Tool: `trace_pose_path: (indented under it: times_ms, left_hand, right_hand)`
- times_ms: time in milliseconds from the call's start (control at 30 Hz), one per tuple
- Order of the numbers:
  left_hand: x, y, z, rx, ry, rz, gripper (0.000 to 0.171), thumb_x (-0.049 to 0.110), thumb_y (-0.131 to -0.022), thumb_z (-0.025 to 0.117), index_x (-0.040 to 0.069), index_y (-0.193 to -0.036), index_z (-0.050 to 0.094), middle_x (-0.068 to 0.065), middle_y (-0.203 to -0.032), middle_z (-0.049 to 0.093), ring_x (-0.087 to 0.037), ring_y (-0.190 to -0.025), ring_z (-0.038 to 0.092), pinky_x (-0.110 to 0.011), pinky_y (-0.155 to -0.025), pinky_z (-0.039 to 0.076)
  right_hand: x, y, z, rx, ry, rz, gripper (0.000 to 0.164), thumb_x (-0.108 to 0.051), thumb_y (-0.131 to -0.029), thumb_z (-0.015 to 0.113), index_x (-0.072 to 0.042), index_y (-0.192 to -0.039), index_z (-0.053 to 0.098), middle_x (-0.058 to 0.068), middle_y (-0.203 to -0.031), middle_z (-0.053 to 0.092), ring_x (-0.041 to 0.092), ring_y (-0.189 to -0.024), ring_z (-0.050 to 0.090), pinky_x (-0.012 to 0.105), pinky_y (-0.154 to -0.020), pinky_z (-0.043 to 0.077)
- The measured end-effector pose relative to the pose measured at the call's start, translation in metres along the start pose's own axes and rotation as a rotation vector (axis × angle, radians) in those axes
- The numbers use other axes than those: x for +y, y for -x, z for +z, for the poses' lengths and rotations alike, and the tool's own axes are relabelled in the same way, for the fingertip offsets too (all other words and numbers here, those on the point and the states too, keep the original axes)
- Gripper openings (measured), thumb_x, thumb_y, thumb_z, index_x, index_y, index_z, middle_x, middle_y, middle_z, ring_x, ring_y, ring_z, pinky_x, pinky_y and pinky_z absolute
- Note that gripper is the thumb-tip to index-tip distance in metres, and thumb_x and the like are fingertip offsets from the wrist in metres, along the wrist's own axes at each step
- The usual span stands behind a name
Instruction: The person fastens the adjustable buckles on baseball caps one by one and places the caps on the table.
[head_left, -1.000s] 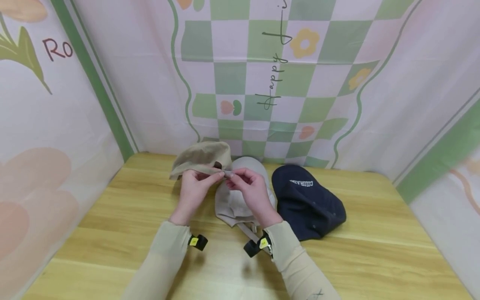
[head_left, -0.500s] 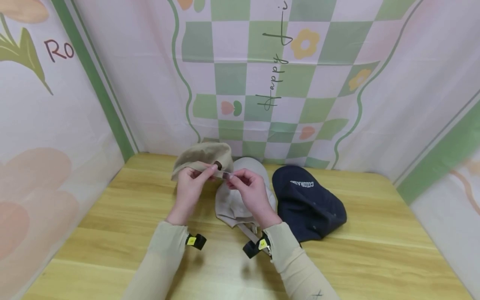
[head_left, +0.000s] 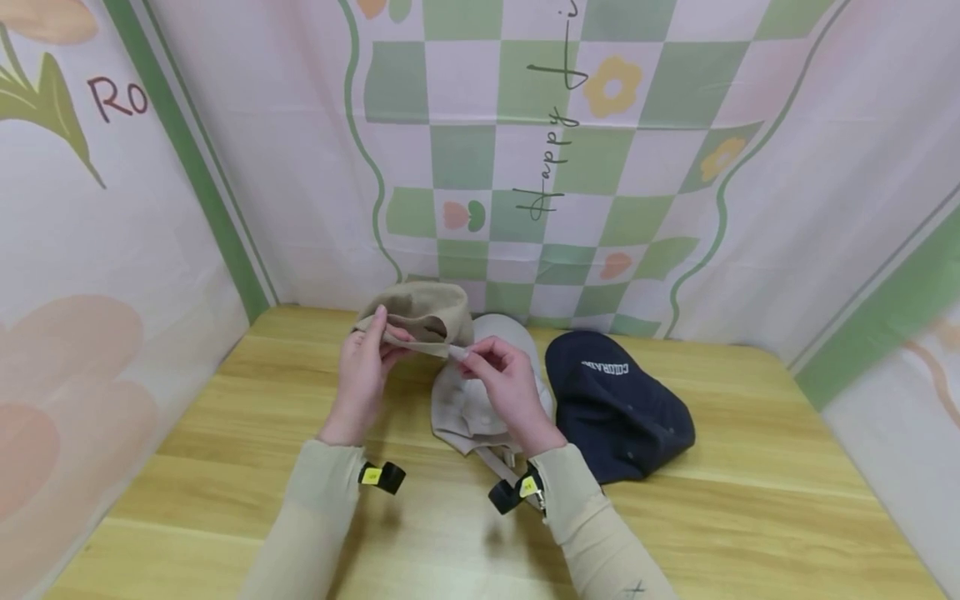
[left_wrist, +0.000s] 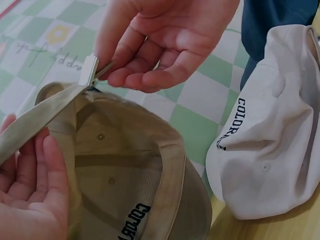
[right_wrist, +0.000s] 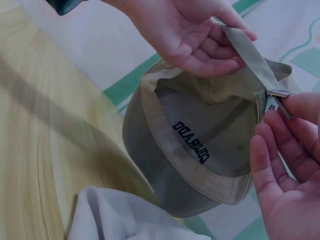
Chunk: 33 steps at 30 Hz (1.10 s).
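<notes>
A khaki baseball cap [head_left: 438,304] is held up at the back left of the table, its opening toward me and dark letters inside. Its back strap [left_wrist: 45,116] runs through a metal buckle [left_wrist: 89,71]. The right hand [head_left: 506,379] pinches the buckle between thumb and fingers, with a short strap end poking out past it. Along the strap to the left, the left hand [head_left: 363,367] holds the band between its thumb and loosely curled fingers. In the right wrist view the left hand [right_wrist: 200,42] has the strap stretched taut toward the buckle.
A light grey baseball cap [head_left: 468,412] lies just beneath the right hand, its own strap trailing toward the front. Beside it on the right sits a navy cap [head_left: 618,408] with white lettering. A patterned cloth [head_left: 517,158] hangs behind the wooden table [head_left: 750,500].
The left hand has slid left along the strap, away from the buckle, and its thumb now points up. The khaki cap has shifted slightly right. The right hand stays at the buckle.
</notes>
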<state>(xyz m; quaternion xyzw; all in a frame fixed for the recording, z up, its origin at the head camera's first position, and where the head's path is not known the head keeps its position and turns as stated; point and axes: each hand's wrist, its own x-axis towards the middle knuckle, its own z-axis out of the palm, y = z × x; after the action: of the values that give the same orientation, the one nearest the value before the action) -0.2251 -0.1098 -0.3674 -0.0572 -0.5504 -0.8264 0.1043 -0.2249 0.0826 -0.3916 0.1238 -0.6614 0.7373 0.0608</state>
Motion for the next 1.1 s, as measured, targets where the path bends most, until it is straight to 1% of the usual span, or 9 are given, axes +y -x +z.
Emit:
trace_pose_path:
  times_ms: [100, 200, 267, 433, 533, 667, 767, 967, 1100]
  left_hand:
    - [0.0, -0.001, -0.002, 0.011, 0.025, 0.013, 0.043, 0.03, -0.111, 0.045, 0.006, -0.08, 0.063, -0.008, -0.084, 0.067, -0.018, -0.078, 0.067, -0.032, -0.081, 0.058]
    - [-0.001, -0.001, -0.003, 0.015, 0.041, 0.038, 0.04, 0.03, -0.112, 0.042, 0.005, -0.085, 0.058, -0.008, -0.084, 0.067, -0.018, -0.079, 0.068, -0.032, -0.08, 0.058]
    - [-0.001, -0.001, -0.004, 0.017, 0.041, 0.05, 0.039, 0.029, -0.112, 0.039, 0.004, -0.088, 0.056, -0.008, -0.083, 0.068, -0.019, -0.079, 0.068, -0.032, -0.08, 0.058]
    - [-0.002, -0.001, -0.004, 0.013, 0.029, 0.057, 0.037, 0.028, -0.113, 0.038, 0.003, -0.09, 0.053, -0.007, -0.084, 0.069, -0.019, -0.081, 0.069, -0.034, -0.08, 0.058]
    - [-0.002, -0.001, -0.003, 0.011, 0.025, 0.061, 0.037, 0.028, -0.113, 0.038, 0.003, -0.09, 0.053, -0.007, -0.085, 0.069, -0.019, -0.08, 0.069, -0.034, -0.079, 0.058]
    - [-0.002, -0.001, -0.003, 0.006, 0.012, 0.066, 0.037, 0.028, -0.113, 0.038, 0.002, -0.09, 0.052, -0.007, -0.084, 0.069, -0.019, -0.08, 0.069, -0.035, -0.08, 0.058]
    - [-0.002, -0.001, -0.003, 0.005, 0.009, 0.069, 0.037, 0.028, -0.113, 0.038, 0.002, -0.09, 0.052, -0.007, -0.084, 0.069, -0.019, -0.081, 0.069, -0.037, -0.081, 0.058]
    - [-0.001, -0.001, -0.001, 0.011, 0.013, 0.074, 0.037, 0.027, -0.113, 0.038, 0.003, -0.088, 0.053, -0.006, -0.082, 0.07, -0.019, -0.079, 0.069, -0.038, -0.08, 0.058]
    - [-0.001, -0.001, 0.0, 0.013, 0.007, 0.068, 0.037, 0.025, -0.113, 0.037, 0.004, -0.087, 0.053, -0.006, -0.08, 0.07, -0.018, -0.078, 0.069, -0.036, -0.079, 0.058]
  right_hand:
    - [0.0, 0.0, 0.0, -0.012, -0.019, -0.028, 0.021, 0.005, -0.097, 0.064, -0.013, -0.086, 0.069, 0.006, -0.085, 0.066, 0.017, -0.078, 0.065, 0.028, -0.077, 0.057]
    - [-0.001, -0.001, -0.001, -0.028, -0.037, -0.055, 0.025, 0.007, -0.097, 0.062, -0.014, -0.086, 0.068, 0.007, -0.091, 0.065, 0.016, -0.079, 0.064, 0.027, -0.076, 0.056]
    - [-0.003, -0.001, -0.001, -0.037, -0.053, -0.066, 0.023, 0.009, -0.097, 0.061, -0.01, -0.086, 0.067, 0.008, -0.095, 0.064, 0.015, -0.079, 0.064, 0.027, -0.076, 0.056]
    - [-0.007, 0.0, 0.0, -0.053, -0.061, -0.088, 0.01, 0.009, -0.098, 0.056, 0.006, -0.089, 0.057, 0.01, -0.101, 0.061, 0.014, -0.079, 0.063, 0.027, -0.075, 0.056]
    - [-0.01, 0.0, 0.0, -0.07, -0.058, -0.101, 0.009, 0.008, -0.099, 0.055, 0.011, -0.092, 0.051, 0.01, -0.102, 0.061, 0.015, -0.077, 0.061, 0.027, -0.071, 0.055]
    - [-0.01, 0.0, 0.001, -0.081, -0.062, -0.118, 0.01, 0.009, -0.1, 0.053, 0.013, -0.092, 0.048, 0.011, -0.101, 0.06, 0.017, -0.074, 0.057, 0.023, -0.065, 0.05]
    - [-0.009, 0.0, 0.002, -0.081, -0.063, -0.127, 0.011, 0.01, -0.1, 0.052, 0.013, -0.091, 0.047, 0.011, -0.1, 0.06, 0.017, -0.072, 0.055, 0.021, -0.063, 0.047]
    - [-0.009, 0.0, 0.002, -0.068, -0.079, -0.125, 0.008, 0.011, -0.099, 0.051, 0.014, -0.093, 0.047, 0.01, -0.101, 0.06, 0.012, -0.07, 0.055, 0.02, -0.061, 0.046]
    - [-0.009, 0.001, 0.002, -0.055, -0.089, -0.117, 0.008, 0.012, -0.099, 0.051, 0.013, -0.093, 0.046, 0.013, -0.103, 0.061, 0.012, -0.071, 0.056, 0.02, -0.061, 0.046]
